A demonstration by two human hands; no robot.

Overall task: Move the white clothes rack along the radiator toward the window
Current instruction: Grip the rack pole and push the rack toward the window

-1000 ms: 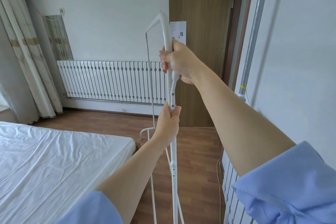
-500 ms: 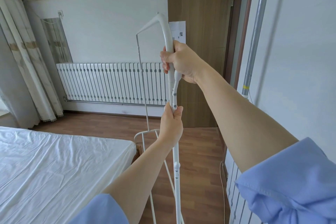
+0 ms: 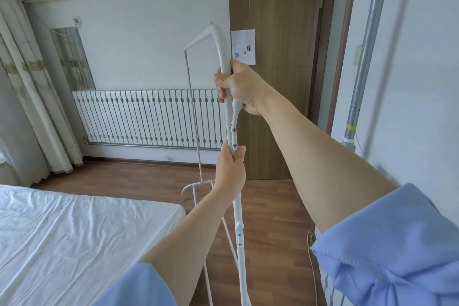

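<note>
While both hands clamp its near upright, our right hand [image 3: 242, 87] above our left hand [image 3: 231, 169], the white tubular metal clothes rack [image 3: 223, 49] stands at twelve o'clock before the white ribbed radiator [image 3: 149, 117]; it seems light, stiff, smooth.

Bright, even daylight from the left, curtain [image 3: 29, 97] side. Shadows soft and faint. Picture sharp in the middle; wide lens bends the pipe [image 3: 367, 40] and stretches the sleeve [image 3: 397, 251] at the edge.
</note>
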